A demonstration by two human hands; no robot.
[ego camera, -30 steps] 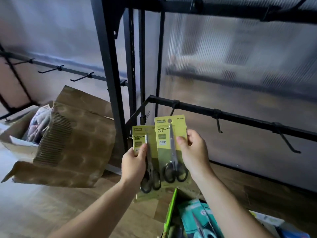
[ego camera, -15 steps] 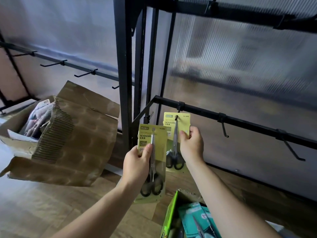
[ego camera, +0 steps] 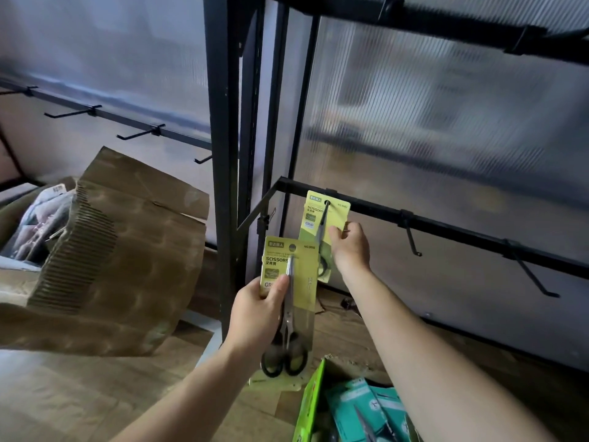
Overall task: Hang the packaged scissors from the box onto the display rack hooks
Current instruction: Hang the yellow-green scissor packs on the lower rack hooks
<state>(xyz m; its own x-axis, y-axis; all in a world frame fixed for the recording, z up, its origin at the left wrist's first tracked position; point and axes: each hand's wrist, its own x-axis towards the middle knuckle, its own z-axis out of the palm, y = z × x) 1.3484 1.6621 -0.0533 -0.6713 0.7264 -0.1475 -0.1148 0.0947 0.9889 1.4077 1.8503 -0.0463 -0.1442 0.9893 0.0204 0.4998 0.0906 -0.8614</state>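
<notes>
Moved since a second ago: right grip [ego camera: 350, 247] has carried the far pack [ego camera: 322, 215] of scissors up from beside the other pack to the lower rail [ego camera: 446, 226], and the card's hole now sits at the hook [ego camera: 326, 203] nearest the rail's left corner.
Far pack: upright, with its top edge overlapping the rail. I cannot tell whether the hook is fully through.
Right grip: thumb and fingers pinching the card's right edge.
Left grip [ego camera: 258, 314]: thumb clamped across the near pack [ego camera: 296, 282], held upright, lower and closer (waiting its turn) beside the rack's left post [ego camera: 223, 154].
Doing it well: slide the card back along the hook until it hangs freely, and only then let go.
Spare places: bare hooks [ego camera: 411, 240] further right on the rail.
Around: green box [ego camera: 310, 406] with teal packs at the floor's near edge, cardboard box [ego camera: 127, 250] on the left.
</notes>
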